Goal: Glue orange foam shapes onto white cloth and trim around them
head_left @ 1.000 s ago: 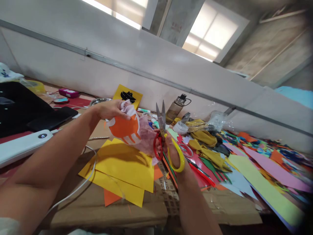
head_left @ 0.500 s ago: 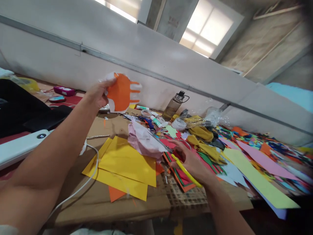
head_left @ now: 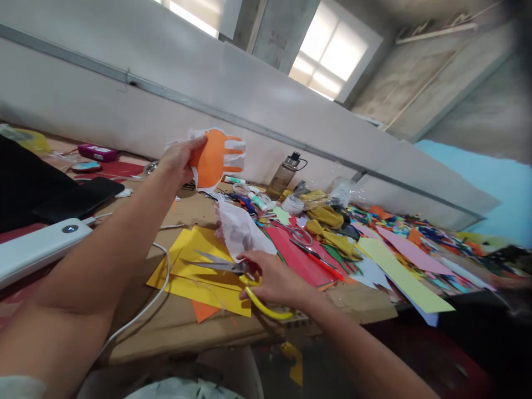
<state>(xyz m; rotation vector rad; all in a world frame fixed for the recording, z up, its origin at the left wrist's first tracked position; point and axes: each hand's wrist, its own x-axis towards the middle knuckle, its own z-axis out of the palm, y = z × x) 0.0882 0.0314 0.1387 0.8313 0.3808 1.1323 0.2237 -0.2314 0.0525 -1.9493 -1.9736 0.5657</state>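
My left hand (head_left: 183, 160) pinches an orange paper cutout (head_left: 211, 160) with several prongs, backed by white material, and holds it up above the table. My right hand (head_left: 270, 277) grips yellow-handled scissors (head_left: 222, 265), whose blades are parted and point left over the stacked yellow paper sheets (head_left: 199, 282). Crumpled whitish-pink paper (head_left: 245, 230) lies just behind the right hand. An orange piece (head_left: 204, 310) sticks out from under the yellow sheets.
Red sheets (head_left: 293, 249) carry red-handled scissors (head_left: 318, 259). Behind stands a bottle (head_left: 282, 176) near glue sticks and tape. Paper scraps and pale green strips (head_left: 403, 271) cover the right side. A white device (head_left: 45, 249) with a cable lies left.
My right hand has moved left and toward me with the yellow scissors, now over the yellow sheets. Red-handled scissors now show on the red sheets. The camera view has shifted slightly.
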